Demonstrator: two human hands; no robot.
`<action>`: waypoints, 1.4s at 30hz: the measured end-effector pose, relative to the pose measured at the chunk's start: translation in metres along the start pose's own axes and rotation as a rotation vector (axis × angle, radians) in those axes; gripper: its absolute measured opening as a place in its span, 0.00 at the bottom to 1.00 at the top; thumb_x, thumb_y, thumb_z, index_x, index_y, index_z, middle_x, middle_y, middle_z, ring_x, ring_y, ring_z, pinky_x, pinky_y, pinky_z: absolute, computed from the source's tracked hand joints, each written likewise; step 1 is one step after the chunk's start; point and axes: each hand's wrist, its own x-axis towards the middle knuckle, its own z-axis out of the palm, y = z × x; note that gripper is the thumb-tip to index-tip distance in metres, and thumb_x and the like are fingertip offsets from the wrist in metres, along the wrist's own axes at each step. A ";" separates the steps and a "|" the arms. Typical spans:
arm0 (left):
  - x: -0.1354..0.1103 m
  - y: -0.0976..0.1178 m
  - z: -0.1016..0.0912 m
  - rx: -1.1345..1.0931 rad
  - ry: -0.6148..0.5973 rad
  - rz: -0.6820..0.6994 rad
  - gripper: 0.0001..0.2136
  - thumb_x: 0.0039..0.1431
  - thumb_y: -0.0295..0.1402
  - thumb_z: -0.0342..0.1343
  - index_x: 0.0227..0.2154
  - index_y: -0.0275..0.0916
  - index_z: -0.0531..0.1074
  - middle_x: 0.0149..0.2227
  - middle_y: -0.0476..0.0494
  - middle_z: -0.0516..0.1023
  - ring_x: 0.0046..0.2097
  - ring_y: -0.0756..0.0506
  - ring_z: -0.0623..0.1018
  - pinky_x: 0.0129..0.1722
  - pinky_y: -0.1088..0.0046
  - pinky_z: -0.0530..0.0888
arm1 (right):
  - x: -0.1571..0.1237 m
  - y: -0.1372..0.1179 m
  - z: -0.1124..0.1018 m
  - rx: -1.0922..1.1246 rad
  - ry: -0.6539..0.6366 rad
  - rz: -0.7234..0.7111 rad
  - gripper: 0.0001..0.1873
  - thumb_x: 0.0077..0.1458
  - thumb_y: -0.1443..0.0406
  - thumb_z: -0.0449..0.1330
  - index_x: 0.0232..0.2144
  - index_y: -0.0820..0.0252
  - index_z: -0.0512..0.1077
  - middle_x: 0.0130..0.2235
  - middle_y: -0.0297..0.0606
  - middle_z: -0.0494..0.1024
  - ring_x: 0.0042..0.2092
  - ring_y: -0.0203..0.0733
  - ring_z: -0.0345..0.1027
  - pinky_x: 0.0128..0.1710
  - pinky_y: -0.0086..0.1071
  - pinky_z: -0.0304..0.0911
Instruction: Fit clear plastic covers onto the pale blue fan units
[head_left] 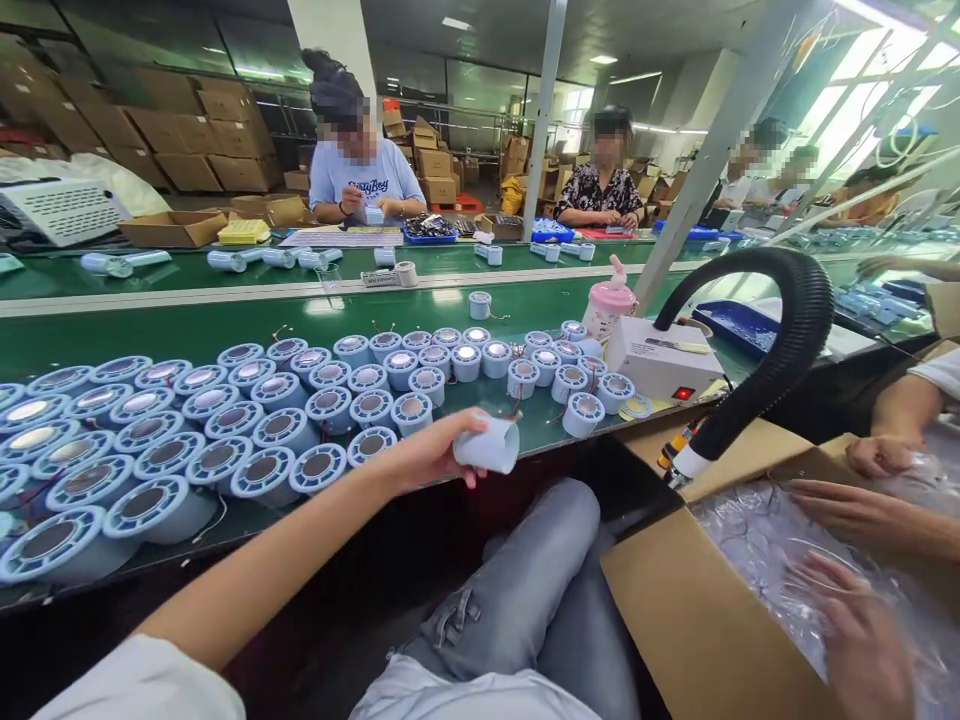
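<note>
My left hand (pixel 435 452) reaches out over the edge of the green table (pixel 225 330) and is closed on a pale blue cylindrical housing (pixel 489 447) lying on its side. Just beyond it stand several upright housings (pixel 315 405) of the same kind, round faces up, some with thin red wires. My right hand (pixel 859 630) is low at the right, inside a cardboard box (pixel 697 620) lined with a clear bag of transparent round parts (pixel 757 530). Its fingers are spread over the plastic and slightly blurred, and I see nothing held in them.
A co-worker's two hands (pixel 851 505) also rest in the box from the right. A black ribbed hose (pixel 795 330) arches over a white device (pixel 660 360), with a pink bottle (pixel 609 305) beside it. Other people sit across the conveyor. My grey-trousered leg (pixel 525 590) is below.
</note>
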 end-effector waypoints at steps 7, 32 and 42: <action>-0.012 -0.034 0.074 -0.233 -0.342 -0.117 0.24 0.56 0.55 0.50 0.40 0.37 0.68 0.28 0.49 0.69 0.22 0.52 0.67 0.16 0.79 0.61 | -0.034 -0.181 0.098 -0.333 -0.074 -0.544 0.27 0.63 0.62 0.54 0.64 0.45 0.59 0.57 0.46 0.62 0.54 0.56 0.69 0.48 0.50 0.74; 0.013 -0.040 0.103 -0.085 -0.357 0.320 0.31 0.48 0.33 0.69 0.57 0.43 0.69 0.55 0.38 0.73 0.53 0.40 0.75 0.48 0.66 0.75 | 0.008 -0.205 0.085 0.612 -0.212 0.033 0.03 0.56 0.63 0.64 0.30 0.51 0.79 0.45 0.35 0.80 0.51 0.45 0.73 0.48 0.34 0.69; 0.007 -0.028 0.100 -0.413 -0.456 0.087 0.35 0.46 0.31 0.71 0.58 0.45 0.66 0.50 0.43 0.74 0.46 0.46 0.76 0.44 0.72 0.75 | -0.004 -0.206 0.066 0.164 -0.336 -0.283 0.21 0.55 0.67 0.68 0.50 0.48 0.71 0.61 0.39 0.71 0.60 0.48 0.67 0.57 0.38 0.66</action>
